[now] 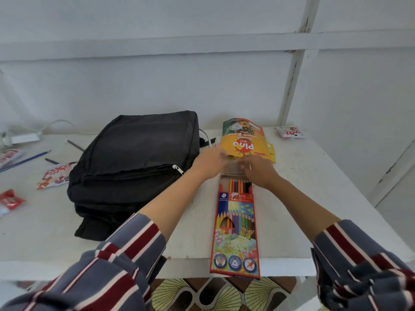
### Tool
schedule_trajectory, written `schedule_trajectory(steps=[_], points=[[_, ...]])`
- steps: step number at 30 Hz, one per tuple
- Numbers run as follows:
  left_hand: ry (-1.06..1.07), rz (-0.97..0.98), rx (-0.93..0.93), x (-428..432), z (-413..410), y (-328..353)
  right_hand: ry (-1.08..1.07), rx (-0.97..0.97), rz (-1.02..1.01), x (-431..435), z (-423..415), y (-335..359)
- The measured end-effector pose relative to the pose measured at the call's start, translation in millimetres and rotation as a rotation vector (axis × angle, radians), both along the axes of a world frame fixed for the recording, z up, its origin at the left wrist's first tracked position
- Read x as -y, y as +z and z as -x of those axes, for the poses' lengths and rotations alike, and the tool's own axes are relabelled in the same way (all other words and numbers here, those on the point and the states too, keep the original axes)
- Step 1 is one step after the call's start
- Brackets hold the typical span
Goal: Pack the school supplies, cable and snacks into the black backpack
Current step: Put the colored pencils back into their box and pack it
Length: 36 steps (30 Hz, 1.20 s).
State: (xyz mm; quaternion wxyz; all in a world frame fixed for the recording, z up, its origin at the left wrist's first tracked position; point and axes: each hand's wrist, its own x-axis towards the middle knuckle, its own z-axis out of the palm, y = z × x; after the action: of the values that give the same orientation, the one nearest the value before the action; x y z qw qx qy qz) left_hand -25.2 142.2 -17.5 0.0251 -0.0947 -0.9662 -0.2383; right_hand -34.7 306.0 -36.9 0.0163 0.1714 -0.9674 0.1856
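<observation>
A white table (40,234) stands against a white wall, seen from above by the person working at it. At the far left edge lie a white power strip (23,138) with its cord, a blue pencil (28,158), two dark pencils (75,145), a red and white snack wrapper (55,176) and a small red packet (10,201). Right of these, the black backpack (134,167) lies flat on the table, its front pocket zipper (177,169) closed and its near end hanging just over the table edge. A white cable (205,135) curves out from behind the bag's right side. Two arms in grey, dark red and white striped sleeves reach forward over the table. The left hand (211,163) and the right hand (258,171) meet on a small clear case (232,171) just right of the bag; both touch it, but motion blur hides the fingers, so it is unclear whether either hand grips it. Just behind the case lies a yellow biscuit packet (243,140). In front of the case, an open box of coloured pencils (235,232) points away from the person, pencil ends showing, its near end over the table edge. Far right, near the wall, sits a small red and white packet (289,132).
</observation>
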Motion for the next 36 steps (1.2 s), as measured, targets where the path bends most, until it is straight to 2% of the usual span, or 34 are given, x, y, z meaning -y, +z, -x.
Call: schedule_trajectory(steps=[5, 14, 24, 36], points=[[0.043, 0.133, -0.138, 10.7, -3.2, 17.4, 0.040, -0.048, 0.054, 10.3, 3.6, 18.4], [0.187, 0.182, -0.157, 69.7, -30.5, 38.0, 0.247, -0.063, 0.141, 71.5, -1.5, 46.0], [0.404, 0.123, -0.211, 189.2, -86.8, 48.5, 0.431, -0.106, 0.117, 191.3, -35.8, 63.2], [0.583, 0.125, -0.182, 380.9, -175.2, 38.6, 0.490, -0.032, 0.182, 382.9, -94.9, 55.3]])
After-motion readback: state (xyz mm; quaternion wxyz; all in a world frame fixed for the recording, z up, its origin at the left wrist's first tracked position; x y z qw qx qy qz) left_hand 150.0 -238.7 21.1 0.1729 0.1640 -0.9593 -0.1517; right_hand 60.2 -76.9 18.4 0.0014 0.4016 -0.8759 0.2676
